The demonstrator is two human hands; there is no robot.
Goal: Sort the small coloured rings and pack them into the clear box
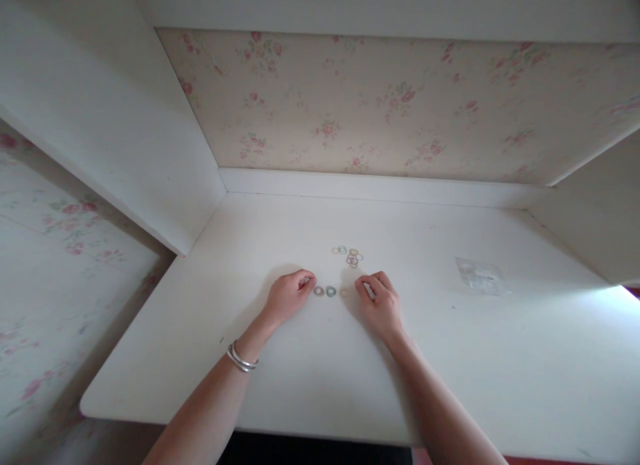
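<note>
While a black object (320,449) is showing below the front edge of the white desk (300,385), two bare forearms are reaching in over that edge, angling toward each other. Two silvery bangles (242,358) are circling the left wrist, and a short dark sliver (222,340) is lying just to the left of that forearm.

The left hand (287,297) and the right hand (383,308) are resting at the desk top with a short row of bands between them. Each hand is curling its fingers inward, with thumb and index finger closing together; whether either is pinching a band I cannot tell. In the row, a brownish ring bundle (319,291) is sitting just beside the left fingertips, a teal ring bundle (331,291) is lying next to it, and a pale ring (343,293) is lying nearest the right hand.

Slightly farther off, green bands (342,249) and overlapping purplish bands (353,259) are lying loose and flat. Well apart to the right, a clear plastic bag (483,277) is lying crumpled.

Behind everything, a white back strip (380,187) is edging the desk, floral wallpaper (300,105) is covering the wall, and a white panel (110,105) is standing at the left.
</note>
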